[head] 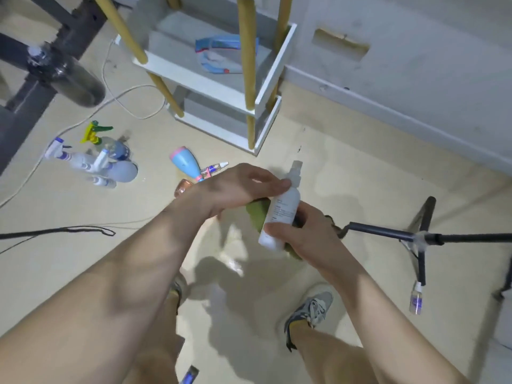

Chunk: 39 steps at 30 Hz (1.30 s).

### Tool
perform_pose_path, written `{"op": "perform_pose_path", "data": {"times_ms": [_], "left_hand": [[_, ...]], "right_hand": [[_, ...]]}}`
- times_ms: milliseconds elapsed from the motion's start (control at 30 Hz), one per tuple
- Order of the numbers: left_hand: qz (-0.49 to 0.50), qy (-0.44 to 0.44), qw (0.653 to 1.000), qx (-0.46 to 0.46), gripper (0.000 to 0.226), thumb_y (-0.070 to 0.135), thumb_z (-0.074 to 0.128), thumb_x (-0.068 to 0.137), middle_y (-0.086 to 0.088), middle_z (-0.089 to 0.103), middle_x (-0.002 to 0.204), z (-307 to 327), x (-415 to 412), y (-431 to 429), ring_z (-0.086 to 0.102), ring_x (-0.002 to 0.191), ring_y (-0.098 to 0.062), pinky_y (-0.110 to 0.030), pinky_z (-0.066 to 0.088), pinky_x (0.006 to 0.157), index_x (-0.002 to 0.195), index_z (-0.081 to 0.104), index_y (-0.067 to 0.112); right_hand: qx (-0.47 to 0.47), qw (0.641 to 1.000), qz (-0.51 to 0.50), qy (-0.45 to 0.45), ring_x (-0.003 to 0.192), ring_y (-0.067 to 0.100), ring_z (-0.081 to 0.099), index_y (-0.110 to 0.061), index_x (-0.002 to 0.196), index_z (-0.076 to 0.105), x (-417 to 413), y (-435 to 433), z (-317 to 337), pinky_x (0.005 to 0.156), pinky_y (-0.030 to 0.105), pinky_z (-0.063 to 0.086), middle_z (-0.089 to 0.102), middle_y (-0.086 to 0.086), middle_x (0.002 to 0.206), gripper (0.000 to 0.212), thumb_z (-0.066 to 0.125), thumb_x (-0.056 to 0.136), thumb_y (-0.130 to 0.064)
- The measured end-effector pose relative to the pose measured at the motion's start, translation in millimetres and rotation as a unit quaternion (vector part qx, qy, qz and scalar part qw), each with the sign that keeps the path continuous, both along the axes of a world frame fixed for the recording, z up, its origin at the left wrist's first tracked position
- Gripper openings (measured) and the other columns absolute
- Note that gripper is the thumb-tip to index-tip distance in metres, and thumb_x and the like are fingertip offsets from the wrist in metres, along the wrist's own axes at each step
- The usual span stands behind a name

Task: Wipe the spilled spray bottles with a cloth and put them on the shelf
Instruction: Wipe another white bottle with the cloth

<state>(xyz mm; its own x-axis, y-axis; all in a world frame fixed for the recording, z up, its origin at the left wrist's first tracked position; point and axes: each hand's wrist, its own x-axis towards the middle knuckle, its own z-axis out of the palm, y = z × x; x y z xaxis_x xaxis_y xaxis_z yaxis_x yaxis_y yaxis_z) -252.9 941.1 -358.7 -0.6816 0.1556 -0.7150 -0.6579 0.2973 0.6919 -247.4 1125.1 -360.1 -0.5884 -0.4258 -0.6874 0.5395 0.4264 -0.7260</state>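
Head view: slim white plastic spray bottle (282, 209) being held before white yellow-posted shelf (205, 85); grip of left hand (238, 187) curling round its neck, grip of right hand (304, 234) clasping its base plus green cloth (256, 217).

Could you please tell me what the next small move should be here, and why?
Probably draw the green cloth up along the body of the white spray bottle. The left hand pinches the bottle near its neck and the right hand grips its base with the cloth bunched behind it, so it is set up for wiping. Placing it on the white shelf can wait.
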Motion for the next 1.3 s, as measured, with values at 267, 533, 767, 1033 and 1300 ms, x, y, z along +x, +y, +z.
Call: {"op": "perform_pose_path", "data": {"times_ms": [267, 533, 767, 1033, 1300], "left_hand": [[-0.088, -0.002, 0.986, 0.142, 0.021, 0.017, 0.075, 0.083, -0.009, 0.075, 0.097, -6, -10, -72, 0.071, 0.095, -0.023, -0.016, 0.051, 0.057, 0.102, 0.066, 0.013], [-0.066, -0.039, 0.989, 0.126, 0.035, 0.015, 0.082, 0.077, -0.016, 0.073, 0.100, -95, 20, -93, 0.073, 0.091, -0.025, -0.043, 0.059, 0.083, 0.106, 0.063, 0.010], [-0.189, 0.023, 0.978, 0.085, 0.028, 0.025, 0.079, 0.078, -0.011, 0.073, 0.080, -164, 47, -51, 0.071, 0.072, -0.023, -0.034, 0.061, 0.069, 0.102, 0.069, 0.014], [-0.257, 0.096, 0.953, 0.130, 0.026, 0.015, 0.075, 0.084, -0.019, 0.074, 0.081, -246, 47, -36, 0.072, 0.072, -0.025, -0.031, 0.060, 0.071, 0.104, 0.068, 0.001], [-0.294, 0.164, 0.936, 0.099, 0.018, 0.006, 0.069, 0.088, -0.012, 0.068, 0.083, -237, 54, -61, 0.067, 0.070, -0.018, -0.030, 0.059, 0.077, 0.103, 0.067, -0.003]], "right_hand": [[0.116, 0.984, -0.130, 0.031, 0.060, 0.011, 0.057, -0.022, 0.100, 0.063, 41, -74, 2, 0.052, 0.028, 0.044, 0.067, 0.002, 0.083, 0.042, 0.083, 0.065, -0.033], [-0.009, 0.834, -0.551, 0.022, 0.078, 0.032, 0.067, -0.003, 0.112, 0.069, 123, -88, -41, 0.071, 0.041, 0.058, 0.071, 0.023, 0.096, 0.033, 0.055, 0.087, 0.012], [-0.206, 0.751, -0.628, 0.000, 0.073, 0.023, 0.063, -0.003, 0.113, 0.071, 162, -119, -119, 0.056, 0.026, 0.052, 0.072, 0.013, 0.095, 0.033, 0.056, 0.088, -0.017], [0.073, 0.803, -0.543, 0.236, 0.090, 0.012, 0.071, -0.025, 0.110, 0.069, 166, -114, -237, 0.075, 0.026, 0.057, 0.074, -0.008, 0.098, 0.027, 0.075, 0.085, -0.016], [0.006, 0.846, -0.464, 0.263, 0.068, 0.005, 0.065, -0.024, 0.108, 0.067, 178, -139, -260, 0.058, 0.016, 0.046, 0.073, -0.007, 0.083, 0.029, 0.042, 0.103, -0.037]]}}
